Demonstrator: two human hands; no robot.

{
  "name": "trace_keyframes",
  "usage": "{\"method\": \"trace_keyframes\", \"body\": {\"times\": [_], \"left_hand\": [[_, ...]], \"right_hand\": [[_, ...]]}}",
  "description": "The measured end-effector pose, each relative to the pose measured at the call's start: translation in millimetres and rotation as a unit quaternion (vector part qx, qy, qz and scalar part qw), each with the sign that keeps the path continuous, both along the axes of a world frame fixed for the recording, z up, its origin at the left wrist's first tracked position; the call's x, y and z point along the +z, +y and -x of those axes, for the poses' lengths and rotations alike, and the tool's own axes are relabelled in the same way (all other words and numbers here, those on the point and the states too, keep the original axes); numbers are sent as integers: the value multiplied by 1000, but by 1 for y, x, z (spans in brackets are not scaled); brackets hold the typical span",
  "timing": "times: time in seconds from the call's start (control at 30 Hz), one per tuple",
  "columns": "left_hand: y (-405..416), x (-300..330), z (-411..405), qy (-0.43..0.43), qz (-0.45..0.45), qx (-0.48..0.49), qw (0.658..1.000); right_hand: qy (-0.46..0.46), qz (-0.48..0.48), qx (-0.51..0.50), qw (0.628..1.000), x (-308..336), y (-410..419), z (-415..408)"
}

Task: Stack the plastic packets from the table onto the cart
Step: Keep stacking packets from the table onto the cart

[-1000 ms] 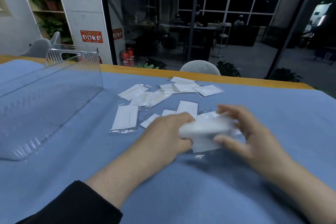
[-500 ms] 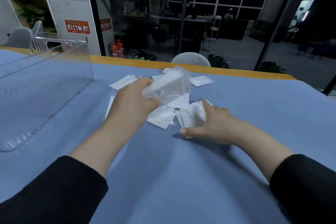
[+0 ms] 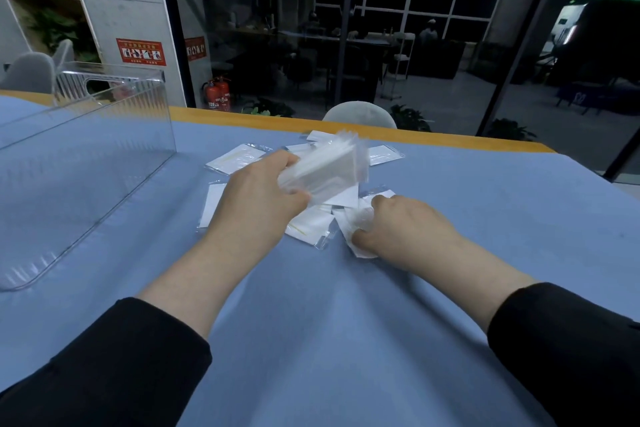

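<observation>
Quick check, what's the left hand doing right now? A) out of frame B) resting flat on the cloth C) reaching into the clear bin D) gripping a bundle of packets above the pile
D: the left hand grips a bundle of packets lifted above the loose pile, while the right hand pinches a packet on the table; the clear bin sits apart at left.

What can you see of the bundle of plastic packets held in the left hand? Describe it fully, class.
The bundle of plastic packets is a thick sheaf of flat white packets in clear, glossy wrap, slightly blurred. The left hand grips its near end, thumb on top, holding it tilted above the loose packets on the blue tablecloth. It touches nothing else that can be seen.
</observation>
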State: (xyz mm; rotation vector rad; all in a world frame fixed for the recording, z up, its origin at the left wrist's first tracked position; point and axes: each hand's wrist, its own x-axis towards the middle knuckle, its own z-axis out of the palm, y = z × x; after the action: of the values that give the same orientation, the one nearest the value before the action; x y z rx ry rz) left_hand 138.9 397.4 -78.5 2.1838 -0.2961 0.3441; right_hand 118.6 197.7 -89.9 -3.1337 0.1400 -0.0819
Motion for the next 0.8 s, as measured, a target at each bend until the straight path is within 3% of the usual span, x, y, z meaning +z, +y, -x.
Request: {"method": "trace_keyframes", "body": {"times": [0.33, 0.6, 0.7, 0.8], "left_hand": [[1, 0, 0, 5, 12, -4, 1000], [2, 5, 1, -5, 36, 2, 999], [6, 10, 2, -6, 55, 12, 998], [7, 13, 3, -11, 64, 5, 998]], "right_hand": [[-35, 30, 2, 999, 8, -22, -10], [-88, -197, -22, 976, 35, -51, 10], [-117, -299, 34, 946, 50, -62, 31], [-48, -392, 128, 910, 71, -64, 52]]}}
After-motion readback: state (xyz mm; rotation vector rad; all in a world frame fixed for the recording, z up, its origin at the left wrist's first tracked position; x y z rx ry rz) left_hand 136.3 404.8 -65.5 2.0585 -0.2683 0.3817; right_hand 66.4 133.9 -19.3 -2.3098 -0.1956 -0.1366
